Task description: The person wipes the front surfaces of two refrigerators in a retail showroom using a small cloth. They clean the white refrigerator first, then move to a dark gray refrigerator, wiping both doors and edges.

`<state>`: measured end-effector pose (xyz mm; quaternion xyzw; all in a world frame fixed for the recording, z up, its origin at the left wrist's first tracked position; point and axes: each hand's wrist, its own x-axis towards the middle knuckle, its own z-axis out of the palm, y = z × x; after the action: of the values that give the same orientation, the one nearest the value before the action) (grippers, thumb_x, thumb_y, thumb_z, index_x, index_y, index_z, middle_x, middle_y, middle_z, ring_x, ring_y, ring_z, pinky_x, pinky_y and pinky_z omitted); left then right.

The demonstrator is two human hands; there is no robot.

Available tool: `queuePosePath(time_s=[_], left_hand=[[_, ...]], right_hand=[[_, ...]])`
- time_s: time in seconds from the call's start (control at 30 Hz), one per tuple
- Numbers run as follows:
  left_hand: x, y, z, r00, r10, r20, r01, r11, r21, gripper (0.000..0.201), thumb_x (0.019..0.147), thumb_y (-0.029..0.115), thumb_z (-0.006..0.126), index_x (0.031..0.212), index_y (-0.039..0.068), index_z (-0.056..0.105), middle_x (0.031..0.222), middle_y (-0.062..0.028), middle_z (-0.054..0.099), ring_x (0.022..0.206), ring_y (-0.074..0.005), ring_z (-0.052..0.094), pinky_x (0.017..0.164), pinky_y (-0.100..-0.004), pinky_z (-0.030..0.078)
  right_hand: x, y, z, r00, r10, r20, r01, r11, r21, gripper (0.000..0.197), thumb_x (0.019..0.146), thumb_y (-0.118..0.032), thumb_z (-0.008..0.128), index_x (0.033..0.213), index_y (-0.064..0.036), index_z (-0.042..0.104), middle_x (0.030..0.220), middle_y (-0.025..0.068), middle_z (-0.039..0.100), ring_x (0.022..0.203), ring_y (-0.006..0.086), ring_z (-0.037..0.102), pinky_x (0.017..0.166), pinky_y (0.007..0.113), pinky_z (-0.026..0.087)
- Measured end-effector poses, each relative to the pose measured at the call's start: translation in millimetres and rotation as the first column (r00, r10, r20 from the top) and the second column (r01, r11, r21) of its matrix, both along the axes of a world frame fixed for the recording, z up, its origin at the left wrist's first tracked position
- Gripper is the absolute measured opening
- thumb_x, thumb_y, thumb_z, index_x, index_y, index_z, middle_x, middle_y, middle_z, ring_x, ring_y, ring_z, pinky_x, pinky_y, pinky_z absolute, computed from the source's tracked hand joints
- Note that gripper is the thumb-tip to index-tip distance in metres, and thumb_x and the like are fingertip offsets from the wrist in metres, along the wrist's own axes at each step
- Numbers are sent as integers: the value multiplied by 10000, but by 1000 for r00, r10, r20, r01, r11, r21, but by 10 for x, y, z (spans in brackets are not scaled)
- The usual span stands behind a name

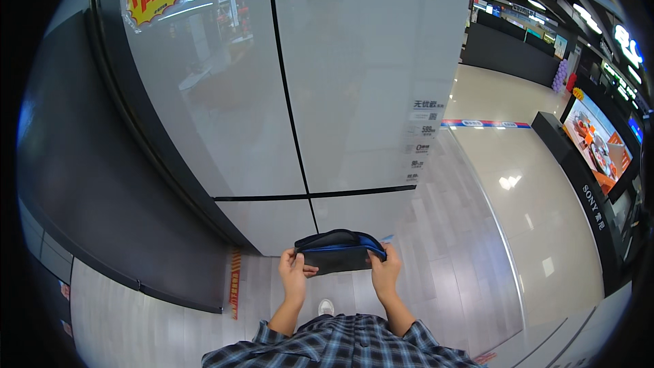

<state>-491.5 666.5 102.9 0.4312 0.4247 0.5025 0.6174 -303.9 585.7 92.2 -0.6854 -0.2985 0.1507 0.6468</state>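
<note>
A black zip pouch point(335, 259) with blue edging along its opening is held level in front of my body. Its top gapes, and the inside is too dark to make out. My left hand point(294, 274) grips the pouch's left end, thumb near the rim and fingers along the lower side. At the other end, my right hand point(386, 270) pinches the right side close to the blue edge. Just beyond the pouch stands a tall white refrigerator point(361, 82) with glossy door panels split by dark gaps.
A dark panel point(129, 163) rises at the left, beside a red and yellow floor strip point(235, 285). On the right, a black display stand point(579, 194) carries a lit television screen point(597, 142). Pale wood-look flooring point(449, 252) meets glossy tiles point(507, 197). One white shoe point(326, 307) shows below my hands.
</note>
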Motion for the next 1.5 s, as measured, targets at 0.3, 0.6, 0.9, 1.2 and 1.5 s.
queuePosePath(time_s=[0.3,0.6,0.9,1.2,1.5], left_hand=[[-21,958,-119,1000,-1,29,-9,940,341,275,908,25,517,1167,-33,441,1067,-116,560,985,-166,573,879,-264,446],[499,2057,-369,970,-198,-141,238,892,385,476,835,-39,547,1271,-18,356,1242,-159,440,1162,-228,477,1005,-335,376],[931,2486,-325,884,72,-461,286,698,657,518,763,-60,569,1249,-6,398,1340,-175,371,1219,-301,423,1013,-363,367],[1110,2584,92,857,303,-417,189,569,800,539,722,-15,562,1239,-7,411,1339,-213,365,1239,-376,363,1039,-422,317],[1375,2695,993,885,449,-123,-90,424,901,586,755,23,556,1311,1,373,1402,-188,317,1280,-314,340,1044,-372,295]], right_hand=[[-167,984,196,976,-37,212,28,999,43,217,773,-65,658,937,29,551,796,171,583,741,285,578,692,347,452],[-12,1967,-129,999,16,-49,-11,994,113,373,765,-54,631,1108,27,511,1063,174,560,1003,278,546,887,346,422],[560,2304,-57,982,69,173,-89,990,112,362,737,-44,640,1074,7,518,1144,147,552,1045,305,544,904,342,426],[1025,2517,253,929,249,273,-301,938,170,360,732,-25,636,1067,0,507,1144,125,522,1030,227,510,900,290,394],[1314,2791,1255,835,395,384,-543,706,455,391,754,-22,595,1119,14,459,1272,178,414,1168,263,436,977,347,359]])
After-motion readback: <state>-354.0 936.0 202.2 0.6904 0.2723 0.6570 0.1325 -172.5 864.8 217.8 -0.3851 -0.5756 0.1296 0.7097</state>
